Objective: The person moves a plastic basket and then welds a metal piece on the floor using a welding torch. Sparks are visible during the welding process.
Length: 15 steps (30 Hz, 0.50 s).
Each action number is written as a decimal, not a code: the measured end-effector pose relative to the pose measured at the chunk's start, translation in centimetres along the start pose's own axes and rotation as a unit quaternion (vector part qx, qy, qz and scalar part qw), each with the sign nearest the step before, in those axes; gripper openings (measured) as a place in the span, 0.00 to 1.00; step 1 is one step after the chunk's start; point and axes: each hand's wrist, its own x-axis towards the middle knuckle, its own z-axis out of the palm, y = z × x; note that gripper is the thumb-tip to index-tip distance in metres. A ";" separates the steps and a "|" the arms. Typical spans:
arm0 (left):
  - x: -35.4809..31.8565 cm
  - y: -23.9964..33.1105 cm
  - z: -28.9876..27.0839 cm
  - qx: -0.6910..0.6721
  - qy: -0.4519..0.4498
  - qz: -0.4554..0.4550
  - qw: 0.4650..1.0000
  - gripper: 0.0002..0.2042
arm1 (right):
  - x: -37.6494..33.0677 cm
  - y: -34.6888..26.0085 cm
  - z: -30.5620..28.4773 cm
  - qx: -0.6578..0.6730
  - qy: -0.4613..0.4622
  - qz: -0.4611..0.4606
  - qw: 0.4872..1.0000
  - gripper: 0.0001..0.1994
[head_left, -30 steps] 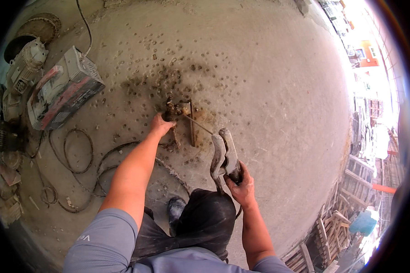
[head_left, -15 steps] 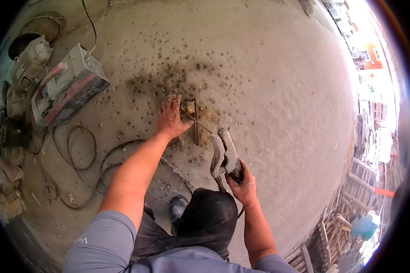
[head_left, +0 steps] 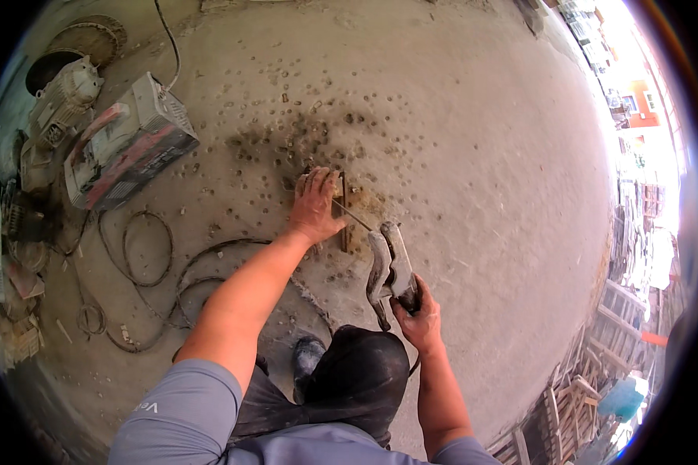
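My right hand (head_left: 419,316) is closed round the handle of a worn welding electrode holder (head_left: 395,263), to the right of my knee. A thin welding rod (head_left: 352,214) runs from its jaws up and left, toward a small metal piece (head_left: 336,187). Over that piece my left hand (head_left: 316,208) is curled, its thumb apart and pointing right; the fingers hide most of it. Next to it a narrow flat metal bar (head_left: 344,232) lies on the floor. Whether the rod's tip touches the metal is hidden by my left hand.
A red and grey welding machine (head_left: 132,143) stands at left, beside an electric motor (head_left: 66,93). Looped cables (head_left: 171,263) lie on the dusty concrete floor (head_left: 504,170). Dark spots and bits surround the work. Wooden pallets (head_left: 574,403) and a turquoise object (head_left: 622,399) are at lower right.
My left hand has moved right and its fingers have closed over the small metal piece. My right hand still holds the electrode holder, almost in place. The view has shifted slightly.
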 end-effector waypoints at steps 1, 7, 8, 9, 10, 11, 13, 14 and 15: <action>-0.1 0.1 0.0 0.000 0.000 0.002 1.000 0.48 | 0.0 -0.1 0.0 -0.001 0.000 -0.002 1.000 0.30; 0.0 0.1 0.2 -0.006 0.001 0.012 1.000 0.47 | -0.1 0.2 0.2 0.014 0.007 -0.013 1.000 0.30; 0.0 0.2 0.2 -0.008 -0.003 0.011 1.000 0.47 | -0.1 0.4 0.2 0.011 0.009 -0.018 1.000 0.30; 0.1 0.4 0.1 -0.005 -0.008 0.006 1.000 0.48 | -0.1 0.5 0.3 0.008 0.012 -0.023 1.000 0.30; 0.1 0.6 0.0 -0.003 -0.013 0.000 1.000 0.48 | -0.1 0.4 0.2 0.003 0.011 -0.020 1.000 0.31; 0.1 0.8 -0.1 -0.001 -0.018 -0.005 1.000 0.48 | -0.1 0.4 0.1 -0.002 0.010 -0.018 1.000 0.31; 0.1 0.6 -0.2 0.016 -0.062 -0.019 0.998 0.49 | -0.1 0.4 0.2 -0.002 0.008 -0.014 1.000 0.31; 0.1 0.5 -0.2 0.024 -0.084 -0.026 0.996 0.49 | -0.1 0.4 0.2 0.001 0.008 -0.012 1.000 0.31; 0.1 0.5 -0.2 0.024 -0.083 -0.027 0.996 0.49 | -0.1 0.4 0.2 0.004 0.008 -0.010 1.000 0.31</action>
